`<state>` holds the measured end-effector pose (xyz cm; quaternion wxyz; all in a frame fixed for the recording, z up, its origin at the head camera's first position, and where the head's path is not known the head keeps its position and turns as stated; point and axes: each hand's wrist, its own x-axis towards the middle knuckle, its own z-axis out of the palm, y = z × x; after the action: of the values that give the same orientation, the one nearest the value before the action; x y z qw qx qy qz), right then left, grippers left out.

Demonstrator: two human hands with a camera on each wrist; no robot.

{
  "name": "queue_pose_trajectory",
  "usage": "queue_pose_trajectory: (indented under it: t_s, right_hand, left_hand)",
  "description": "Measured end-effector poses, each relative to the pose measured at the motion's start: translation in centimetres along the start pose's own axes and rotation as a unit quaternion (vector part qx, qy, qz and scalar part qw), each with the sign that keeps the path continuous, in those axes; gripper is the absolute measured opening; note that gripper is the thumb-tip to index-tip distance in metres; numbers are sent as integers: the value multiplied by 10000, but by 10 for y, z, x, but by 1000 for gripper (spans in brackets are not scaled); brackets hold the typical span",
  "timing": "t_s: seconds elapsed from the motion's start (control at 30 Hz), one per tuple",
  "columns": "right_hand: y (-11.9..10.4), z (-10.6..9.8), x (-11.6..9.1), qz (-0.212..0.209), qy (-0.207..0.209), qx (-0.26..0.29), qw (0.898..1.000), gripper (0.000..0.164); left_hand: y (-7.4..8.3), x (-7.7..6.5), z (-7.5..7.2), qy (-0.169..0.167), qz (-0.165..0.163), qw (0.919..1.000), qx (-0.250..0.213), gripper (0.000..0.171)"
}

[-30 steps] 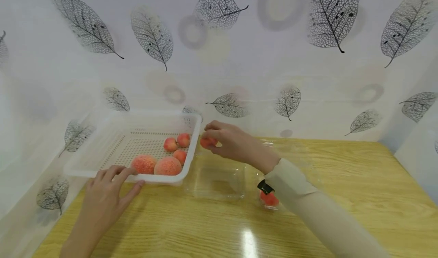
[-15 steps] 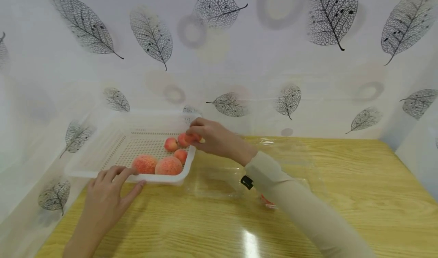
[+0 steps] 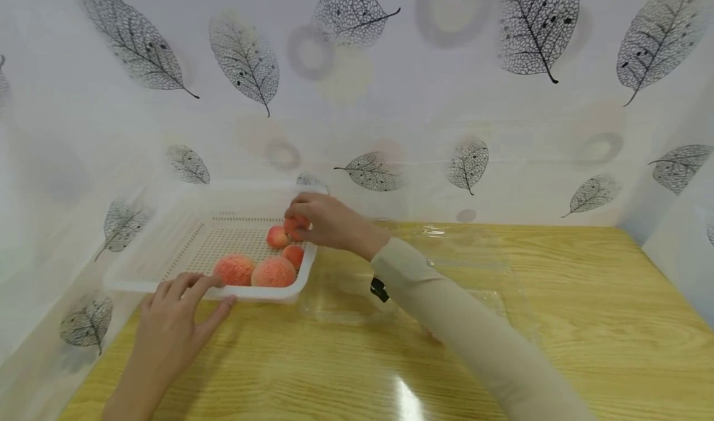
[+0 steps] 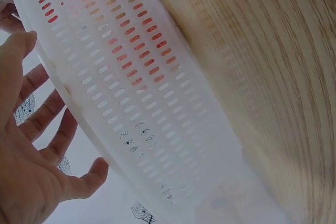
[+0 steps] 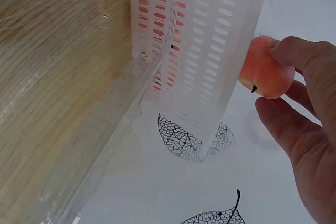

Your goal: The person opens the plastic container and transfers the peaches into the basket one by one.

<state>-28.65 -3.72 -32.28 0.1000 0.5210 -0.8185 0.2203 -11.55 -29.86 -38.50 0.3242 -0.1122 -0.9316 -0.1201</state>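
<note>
In the head view a white plastic basket (image 3: 245,292) stands at the left of the table. My right hand (image 3: 329,222) is over its right rim, with thumb and fingers pinching a small red apple (image 5: 266,69) whose short dark stem shows in the right wrist view. Below that hand lie small apples (image 3: 277,237) and another small red fruit (image 3: 293,256). Two large pink peaches (image 3: 273,271) sit against the basket's near wall. My left hand (image 3: 175,315) rests on the near rim, fingers spread over the edge and thumb apart.
Clear plastic boxes (image 3: 340,309) stand on the wooden table (image 3: 290,365) just right of the basket, partly behind the right sleeve (image 3: 463,322). Close behind rises a wall (image 3: 390,111) covered in leaf prints.
My right hand has carried the apple leftward, from outside the basket's right rim to above the small fruits inside. The right sleeve now covers the red fruit seen in a clear box. My left hand stays put.
</note>
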Motion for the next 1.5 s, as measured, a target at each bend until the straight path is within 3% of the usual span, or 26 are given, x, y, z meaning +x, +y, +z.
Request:
queue_pose_trajectory:
  t_s: [0.3,0.43,0.6,1.03,1.23,1.37,1.5]
  right_hand:
    - [4,17,23,3,-213,-29,9998,25]
    - [2,28,30,240,-355,161,9990,28]
    - [-1,39,32,582,-413,294,9970,26]
    - [-10,54,40,1023,-910,-290,9902,24]
    - [-13,56,41,1313,-1071,-226,9853,17]
    - [-14,58,40,1350,-1204,-258,9832,19]
    - [-14,59,39,1285,-1065,-346,9854,19]
  left_hand:
    - [0,-1,0,4,-68,10000,-19,34]
    - [-1,-1,1,45,-68,10000,5,35]
    - [-1,-1,2,100,-6,9999,11,35]
    - [-1,0,2,78,33,10000,-13,34]
    - [-2,-1,3,105,15,9999,-7,36]
    - [-2,-2,3,121,27,9999,3,35]
    - [-2,-2,3,135,27,9999,26,35]
